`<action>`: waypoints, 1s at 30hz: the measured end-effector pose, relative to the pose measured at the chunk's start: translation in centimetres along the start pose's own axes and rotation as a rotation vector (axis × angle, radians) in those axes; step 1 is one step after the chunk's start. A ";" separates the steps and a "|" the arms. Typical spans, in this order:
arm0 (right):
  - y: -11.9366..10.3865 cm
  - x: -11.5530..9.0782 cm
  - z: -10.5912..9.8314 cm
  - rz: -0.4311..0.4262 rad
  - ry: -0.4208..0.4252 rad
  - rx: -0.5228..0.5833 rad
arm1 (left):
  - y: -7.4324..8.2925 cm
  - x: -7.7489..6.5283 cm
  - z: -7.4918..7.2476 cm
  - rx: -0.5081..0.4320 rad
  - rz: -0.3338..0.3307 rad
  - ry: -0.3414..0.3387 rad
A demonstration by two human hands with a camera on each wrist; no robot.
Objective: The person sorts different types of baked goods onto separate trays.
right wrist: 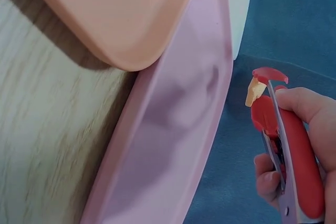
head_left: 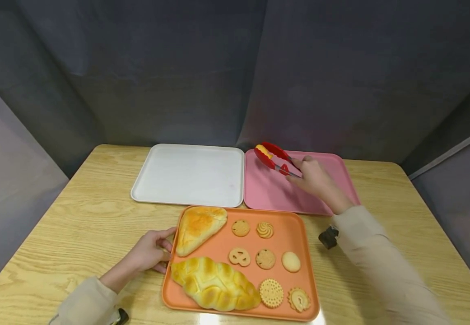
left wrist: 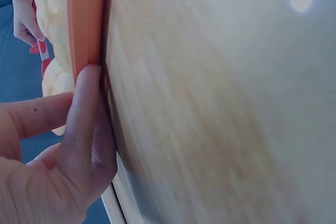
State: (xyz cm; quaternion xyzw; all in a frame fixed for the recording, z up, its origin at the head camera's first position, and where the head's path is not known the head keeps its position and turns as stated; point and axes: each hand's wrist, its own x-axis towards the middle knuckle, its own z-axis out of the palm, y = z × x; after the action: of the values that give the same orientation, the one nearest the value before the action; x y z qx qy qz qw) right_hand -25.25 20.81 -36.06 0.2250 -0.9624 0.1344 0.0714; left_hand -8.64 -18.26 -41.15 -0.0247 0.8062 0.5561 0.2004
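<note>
My right hand (head_left: pixel 314 180) grips red tongs with metal arms (right wrist: pixel 284 150) above the pink tray (head_left: pixel 336 164). A small yellow pastry-like piece (right wrist: pixel 255 92) sits between the red tong heads; its exact kind I cannot tell. On the near side, my left hand (head_left: pixel 151 253) holds the left rim of the orange tray (left wrist: pixel 86 19), thumb and fingertips at its edge. That tray carries a triangular bread (head_left: pixel 200 228), a braided loaf (head_left: pixel 216 284) and several cookies, among them a swirl cookie (head_left: pixel 265 230), a pretzel-shaped cookie (head_left: pixel 239 257) and a round dotted biscuit (head_left: pixel 271 293).
A white tray (head_left: pixel 190 176) lies at the back left, side by side with the pink one. All three trays rest on a wooden table (head_left: pixel 76 216). Dark curtains (head_left: pixel 178 90) hang right behind the table's far edge.
</note>
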 end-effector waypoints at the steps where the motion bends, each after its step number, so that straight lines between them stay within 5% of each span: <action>1: 0.1 0.1 0.1 -0.003 0.000 -0.001 | 0.0 0.0 0.0 0.001 0.001 0.001; 13: 0.2 1.6 1.8 0.036 -0.098 -0.002 | 0.0 -0.1 0.0 0.000 -0.005 0.003; 30: 0.0 1.3 2.9 0.157 -0.119 0.064 | 0.1 -0.2 0.1 -0.005 -0.019 -0.002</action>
State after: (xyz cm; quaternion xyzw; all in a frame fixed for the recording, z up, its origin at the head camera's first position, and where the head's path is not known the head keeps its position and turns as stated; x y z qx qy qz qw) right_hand -26.65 19.47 -38.54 0.1588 -0.9748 0.1568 -0.0041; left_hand -8.47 -18.16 -40.98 -0.0323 0.8043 0.5564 0.2063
